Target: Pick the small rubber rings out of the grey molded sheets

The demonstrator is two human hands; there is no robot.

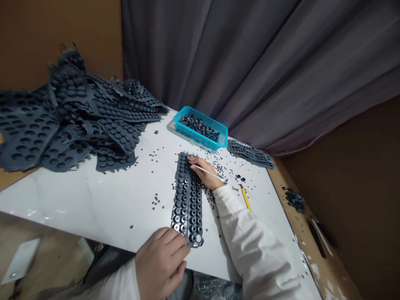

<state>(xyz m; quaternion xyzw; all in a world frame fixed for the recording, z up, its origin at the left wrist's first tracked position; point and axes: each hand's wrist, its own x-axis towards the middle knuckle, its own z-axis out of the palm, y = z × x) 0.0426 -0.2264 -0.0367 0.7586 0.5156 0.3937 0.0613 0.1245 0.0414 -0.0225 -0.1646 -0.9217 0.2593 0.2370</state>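
A dark grey moulded rubber sheet (187, 200) with rows of round cups lies lengthwise on the white table. My right hand (204, 171) is closed around a thin white stick-like tool (208, 171). Its dark tip reaches down to the cups near the sheet's far end, but the exact contact is hidden by the fingers. My left hand (164, 262) is curled with fingers together over the sheet's near left corner, gripping its edge. Several cups in the nearer rows show open centres, and one at the near right corner is a white hole.
A blue perforated basket (223, 139) holds many small black parts. Crumpled rubber sheets (93, 112) are heaped at left; another sheet (251, 153) lies at right. Small black discs (158, 202) are scattered over the table (93, 208). A yellow knife (246, 198) lies beside my right sleeve.
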